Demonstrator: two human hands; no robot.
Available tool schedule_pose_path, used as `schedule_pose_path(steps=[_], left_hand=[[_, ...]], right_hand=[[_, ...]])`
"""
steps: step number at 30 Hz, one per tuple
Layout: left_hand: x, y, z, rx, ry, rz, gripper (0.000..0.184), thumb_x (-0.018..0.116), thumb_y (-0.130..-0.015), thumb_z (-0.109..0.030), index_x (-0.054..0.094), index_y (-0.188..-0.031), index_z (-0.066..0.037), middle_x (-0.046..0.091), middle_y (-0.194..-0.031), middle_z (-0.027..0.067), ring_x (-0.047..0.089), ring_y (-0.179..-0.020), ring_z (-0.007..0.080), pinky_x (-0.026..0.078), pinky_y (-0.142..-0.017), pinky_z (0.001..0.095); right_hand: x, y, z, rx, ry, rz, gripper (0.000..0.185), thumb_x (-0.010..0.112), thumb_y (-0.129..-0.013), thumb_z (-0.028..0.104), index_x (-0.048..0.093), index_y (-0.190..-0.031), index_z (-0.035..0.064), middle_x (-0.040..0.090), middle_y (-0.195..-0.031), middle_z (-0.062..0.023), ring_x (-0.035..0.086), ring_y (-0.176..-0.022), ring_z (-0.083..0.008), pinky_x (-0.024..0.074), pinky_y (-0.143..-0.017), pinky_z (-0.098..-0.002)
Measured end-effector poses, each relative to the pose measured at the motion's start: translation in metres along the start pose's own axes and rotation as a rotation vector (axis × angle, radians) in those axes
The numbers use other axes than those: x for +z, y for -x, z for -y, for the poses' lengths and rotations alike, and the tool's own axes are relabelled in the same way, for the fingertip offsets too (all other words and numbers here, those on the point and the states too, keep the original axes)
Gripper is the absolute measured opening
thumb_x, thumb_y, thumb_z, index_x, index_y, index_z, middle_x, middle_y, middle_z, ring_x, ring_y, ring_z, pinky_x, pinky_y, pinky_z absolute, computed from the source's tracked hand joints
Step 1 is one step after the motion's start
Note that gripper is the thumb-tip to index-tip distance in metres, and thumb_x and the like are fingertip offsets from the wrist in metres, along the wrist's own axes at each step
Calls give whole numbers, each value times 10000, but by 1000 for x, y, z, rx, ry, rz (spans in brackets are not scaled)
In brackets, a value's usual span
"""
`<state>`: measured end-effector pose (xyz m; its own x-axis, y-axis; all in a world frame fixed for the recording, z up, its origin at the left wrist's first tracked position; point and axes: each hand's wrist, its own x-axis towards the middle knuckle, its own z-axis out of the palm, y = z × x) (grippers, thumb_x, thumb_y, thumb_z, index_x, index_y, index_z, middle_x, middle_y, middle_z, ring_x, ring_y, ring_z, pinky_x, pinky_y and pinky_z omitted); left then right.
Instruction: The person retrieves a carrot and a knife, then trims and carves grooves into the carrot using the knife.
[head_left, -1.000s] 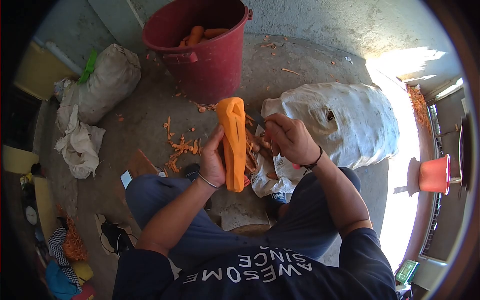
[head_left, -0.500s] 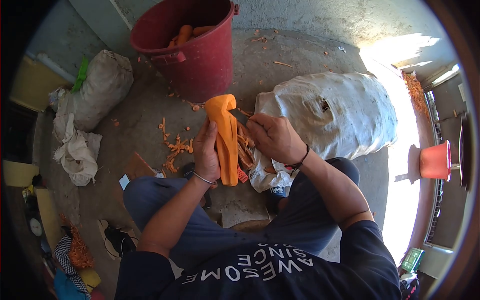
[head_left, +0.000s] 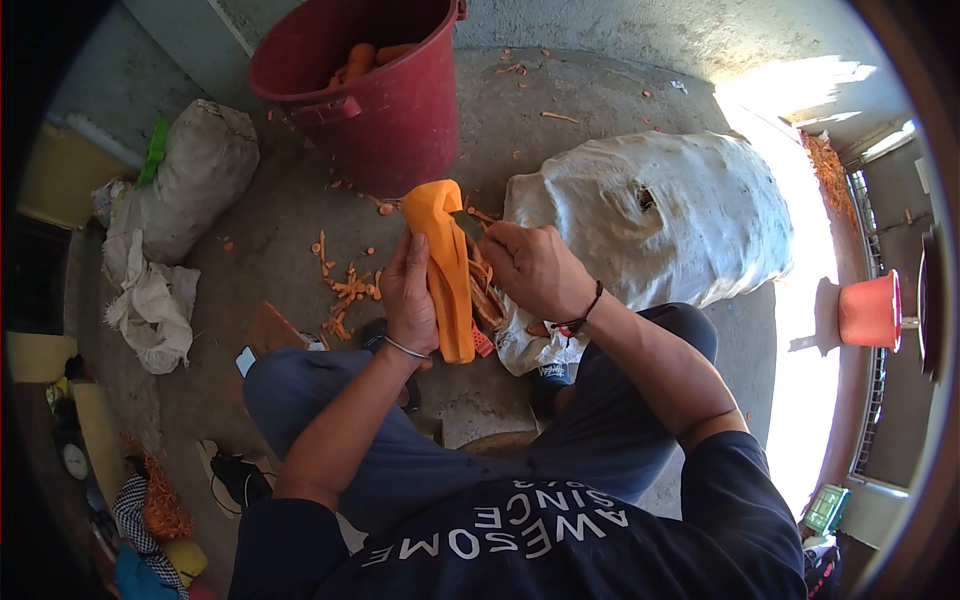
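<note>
My left hand is wrapped round a big peeled carrot, held upright with its thick end pointing away from me. Long flat cut faces run down its sides. My right hand is closed in a fist just right of the carrot, gripping a knife. Only a bit of its dark blade shows, against the carrot's upper right side; the handle is hidden in my fingers. Beneath my hands, carrot peelings lie by the open end of a large white sack.
A dark red tub holding carrots stands ahead, near the wall. Cut carrot scraps litter the concrete floor to the left. A filled sack leans at the far left. On the right is a red bucket beside the sunlit strip.
The knife and my right hand have shifted slightly left along with the carrot. The whole view has moved a little; both grips look the same.
</note>
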<state>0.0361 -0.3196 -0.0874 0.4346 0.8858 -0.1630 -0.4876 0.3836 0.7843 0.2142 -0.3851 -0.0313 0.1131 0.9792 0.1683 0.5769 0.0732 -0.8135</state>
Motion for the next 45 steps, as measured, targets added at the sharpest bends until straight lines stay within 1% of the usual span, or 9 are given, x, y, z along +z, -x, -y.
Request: schedule_pose_path(steps=[8,10,17,19,26,28,32,34,45], left_hand=[[-1,1,-1,10,-60,-17,399,539,-1135,-382,613,-1354,-57,702,-1127,43,697,-953,121,594,-819,292],[-3,1,1,-10,-2,-6,419,589,-1123,-308,604,-1440,-34,723,-1210,53,716,-1035,121,604,-897,281],[-9,-5,-1,19,-32,-44,449,579,-1128,-311,582,-1476,-27,710,-1235,49,703,-1047,111,599,-897,280],[-9,-4,-4,31,-71,-19,466,567,-1134,-315,564,-1501,-29,703,-1247,51,695,-1052,106,593,-900,277],[-4,0,-2,91,-121,-32,490,553,-1139,-324,544,-1523,-19,697,-1265,51,685,-1076,105,580,-919,279],[0,-1,-1,141,-176,-101,425,533,-1142,-370,620,-1400,-44,691,-1163,28,676,-1014,100,572,-873,275],[-1,-4,1,143,-150,-108,424,528,-1144,-370,621,-1400,-46,688,-1164,28,673,-1011,99,569,-876,276],[-1,-4,2,149,-158,-112,427,519,-1146,-379,625,-1390,-44,684,-1160,25,671,-1010,101,566,-876,274],[-4,-8,7,130,-126,-135,414,494,-1153,-398,630,-1325,-47,681,-1140,25,667,-1001,99,560,-868,276]], right_hand=[[0,0,2,22,44,34,221,638,-1022,156,691,-955,-48,688,-743,-241,712,-677,-396,544,-633,-456],[0,0,2,43,51,49,224,635,-1023,159,694,-957,-46,692,-751,-242,713,-688,-408,548,-644,-463],[12,6,-7,-56,59,60,236,625,-1027,171,712,-977,-43,701,-762,-241,721,-700,-399,556,-661,-459],[8,5,-1,79,5,109,249,623,-1030,180,718,-981,-44,706,-762,-237,727,-700,-379,556,-665,-455],[9,3,4,91,-4,125,257,621,-1026,187,720,-974,-43,704,-750,-232,722,-681,-362,552,-661,-449],[10,3,9,174,-61,151,255,626,-1021,183,712,-955,-48,697,-735,-227,713,-666,-355,548,-654,-443],[15,3,6,107,-48,99,257,631,-1019,180,701,-930,-52,685,-721,-225,702,-645,-350,543,-640,-442],[14,2,11,130,-15,117,261,593,-1015,176,709,-949,-47,700,-803,-286,713,-793,-471,578,-746,-505],[29,4,3,111,23,59,253,607,-1020,184,688,-928,-38,689,-793,-282,701,-757,-473,556,-690,-506]])
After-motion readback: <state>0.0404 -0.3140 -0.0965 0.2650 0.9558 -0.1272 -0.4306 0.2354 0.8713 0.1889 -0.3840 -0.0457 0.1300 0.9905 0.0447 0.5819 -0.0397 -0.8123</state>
